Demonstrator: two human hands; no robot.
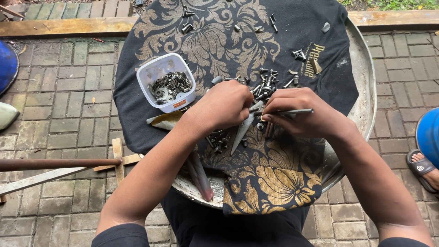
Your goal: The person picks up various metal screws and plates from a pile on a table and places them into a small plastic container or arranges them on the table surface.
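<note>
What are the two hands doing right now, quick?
Left hand: curled closed over the pile of small metal bolts; what it grips cannot be told.
Right hand: closed, pinching a thin grey metal rod.

Single view, head-mounted camera, looking almost straight down from above the person's own lap. The lens faces down and slightly forward: the far edge of the frame reaches a wooden beam (pixel 68 26) and a strip of grass beyond it, the near edge cuts across both upper arms. Range is close; the round metal tray (pixel 363 91) draped with a dark patterned cloth (pixel 219 41) fills the frame centre, with the left hand (pixel 226 106) and right hand (pixel 299 112) near the middle. Brick paving (pixel 59 91) shows either side. No second view, so no overlap to record.
</note>
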